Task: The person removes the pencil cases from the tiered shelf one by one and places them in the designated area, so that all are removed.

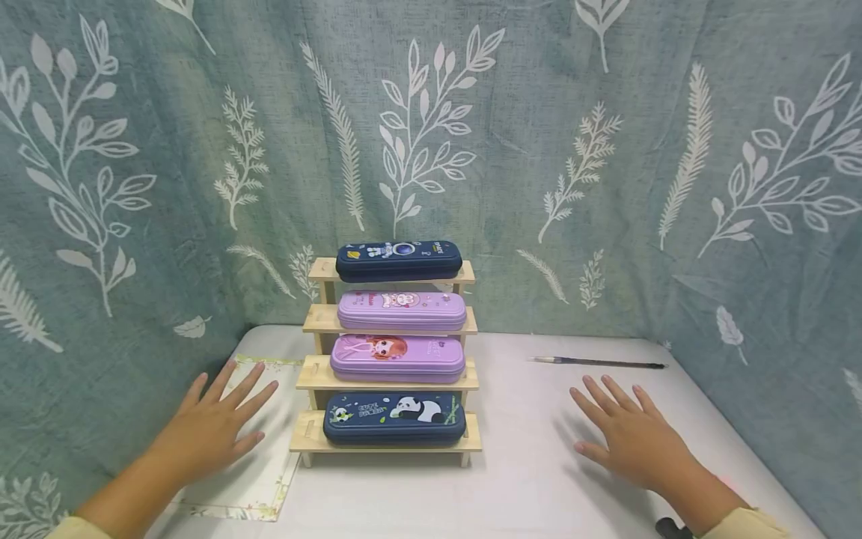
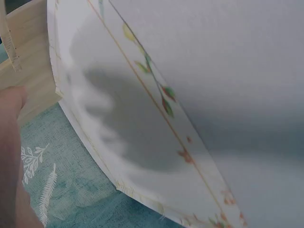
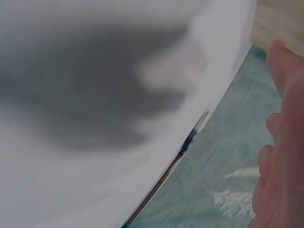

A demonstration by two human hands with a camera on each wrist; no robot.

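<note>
**Both hands spread flat, either side of the pencil-case rack**

Head view first: the left hand (image 1: 217, 425) hovers low over the tabletop (image 1: 539, 479), fingers (image 1: 251, 383) straight and fanned apart, holding nothing. Beneath it lies a sheet of paper with a floral border (image 1: 259, 479), and whether the palm actually touches it cannot be told. Over on the other side, the right hand (image 1: 629, 436) mirrors it, spread wide, nothing in its grasp, above bare tabletop. Between them stands the wooden stepped rack (image 1: 387, 445), four tiers, one case per tier. Bottom step: a navy case with a panda (image 1: 394, 418). Above it, a purple case with a cartoon girl (image 1: 397, 357). Next up, a lilac case with a bunny figure (image 1: 401, 310). On top, a dark blue case with an astronaut (image 1: 399, 260). All four are closed and lie lengthwise. Behind the right hand, well apart from it, a slim dark pen (image 1: 599, 363) lies near the leaf-print curtain (image 1: 135, 187).

Left wrist view: a thumb edge at the frame's left, the floral-bordered paper under the hand's shadow, and a corner of the rack's wood.

Right wrist view: blurred; fingertips along the right edge, straight and gripping nothing, the hand's shadow on the white surface, with green curtain beyond.
</note>
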